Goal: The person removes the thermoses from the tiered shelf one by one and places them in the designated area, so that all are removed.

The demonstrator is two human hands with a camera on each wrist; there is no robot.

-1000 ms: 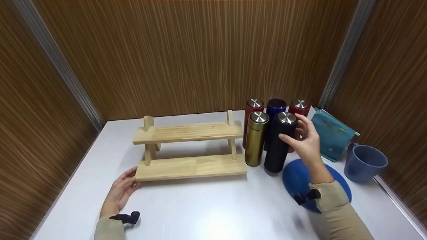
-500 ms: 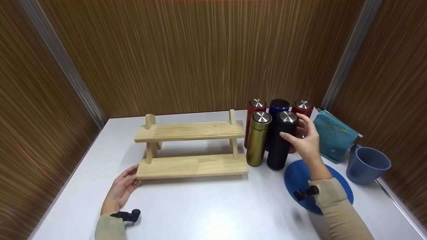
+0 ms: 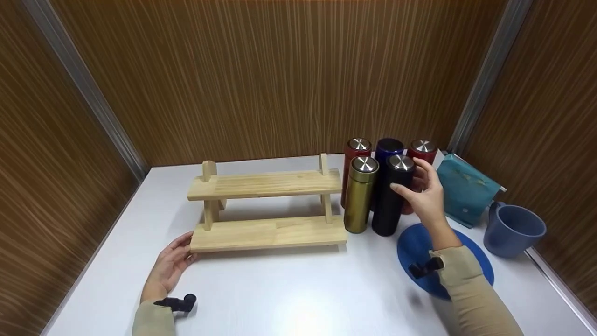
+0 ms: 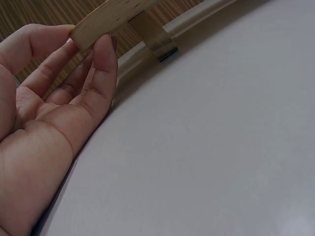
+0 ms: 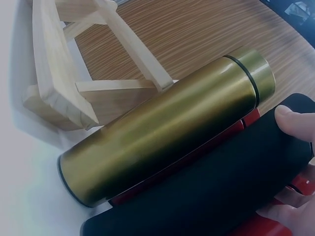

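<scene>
My right hand (image 3: 414,183) grips the upper part of a tall black flask (image 3: 387,210) with a steel lid. Its thumb (image 5: 290,120) lies on the front of the black flask (image 5: 211,191) and its fingers wrap behind. The flask stands beside a gold flask (image 3: 358,200), just right of a two-tier wooden rack (image 3: 268,231). My left hand (image 3: 186,249) rests on the table, fingers relaxed. It touches the left end of the lower rack board (image 4: 106,19).
Two red flasks (image 3: 353,154) (image 3: 422,149) and a blue flask (image 3: 388,147) stand behind. A round blue mat (image 3: 415,247) lies under my right forearm. At the right are a teal pouch (image 3: 466,189) and a blue mug (image 3: 513,231). Wood-panel walls enclose the white table (image 3: 289,289).
The black flask has shifted slightly back toward the other flasks with my right hand on it. My left hand has stayed at the rack's end.
</scene>
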